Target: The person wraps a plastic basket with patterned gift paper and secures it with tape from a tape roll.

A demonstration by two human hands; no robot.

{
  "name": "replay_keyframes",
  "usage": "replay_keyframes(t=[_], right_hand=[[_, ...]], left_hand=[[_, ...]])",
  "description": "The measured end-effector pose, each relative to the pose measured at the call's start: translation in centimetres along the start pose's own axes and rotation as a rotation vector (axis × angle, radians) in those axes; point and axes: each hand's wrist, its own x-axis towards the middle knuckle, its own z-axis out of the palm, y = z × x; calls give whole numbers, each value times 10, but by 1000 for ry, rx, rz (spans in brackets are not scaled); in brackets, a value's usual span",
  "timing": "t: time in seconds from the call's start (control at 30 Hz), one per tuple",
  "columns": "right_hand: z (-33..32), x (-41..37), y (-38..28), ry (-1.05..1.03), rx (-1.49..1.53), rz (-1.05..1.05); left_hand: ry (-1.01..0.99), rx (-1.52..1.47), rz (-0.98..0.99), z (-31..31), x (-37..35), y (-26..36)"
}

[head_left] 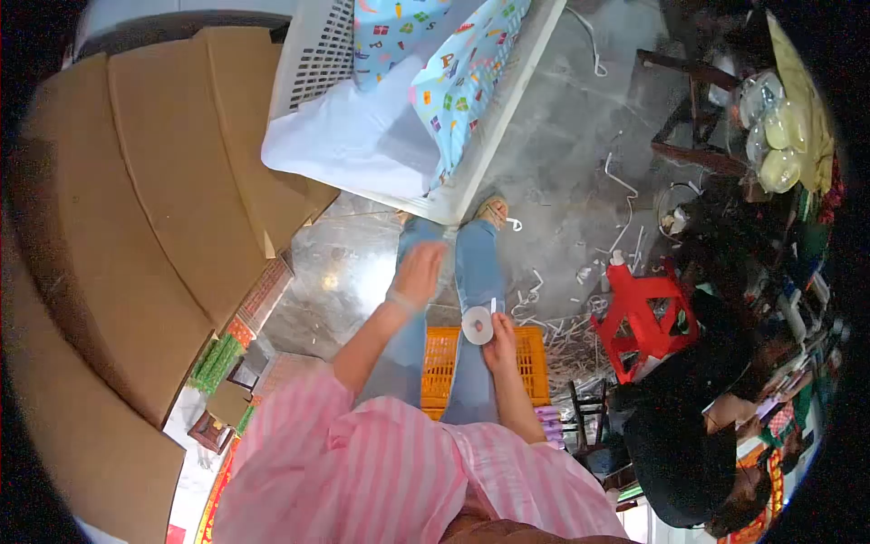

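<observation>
Head view, scrap-littered grey floor, brown cardboard, right hand gripping white roll, left hand blurred, grip unclear

Crate beyond left hand, open floor rightward

Grey floor spreads around the grip, with bright glare left of it, a red stool right, and dark wooden furniture farther ahead.
</observation>
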Motion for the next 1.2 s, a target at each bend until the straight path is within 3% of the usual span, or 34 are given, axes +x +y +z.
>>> replay_keyframes(t=[0.1,0.17,0.23,0.3,0.4,0.47,0.5,0.57,0.6,0.63,0.7,0.77,0.87,0.97,1.2], right_hand=[[13,-3,-14,-17,27,-14],[18,-6,-28,18,60,-3],[13,-1,-36,17,25,-19],[10,-3,-52,16,-14,-44],[21,-12,-92,26,-211,-91],[31,-13,-124,-11,-214,-118],[36,-14,-139,-39,-220,-127],[58,-20,-174,-53,-235,-119],[68,-19,-189,-72,-296,-159],[78,-19,-204,-89,-357,-199],[102,-17,-228,-84,-440,-309],[125,-9,-250,-153,-471,-369],[197,-17,-296,-196,-577,-431],[259,1,-334,-267,-635,-526],[368,33,-399,-282,-711,-366]], left_hand=[[-78,214,-82,-25,-46,-20],[80,310,-499,-23,-89,-85],[150,179,-865,-51,-98,-105],[-51,500,-845,-62,-137,-152],[-252,389,-1021,-67,-127,-135],[-655,636,-1017,-50,-119,-141],[-648,627,-1013,-46,-114,-121],[-310,540,-1146,-37,-99,-66],[-243,502,-880,-13,-120,-97],[-233,489,-872,-2,-109,-87],[224,155,-661,28,-82,-50],[352,-445,-576,38,-29,-1],[360,-574,-569,20,68,94],[371,-991,-576,-13,162,173],[342,-1235,-685,-41,312,223]])
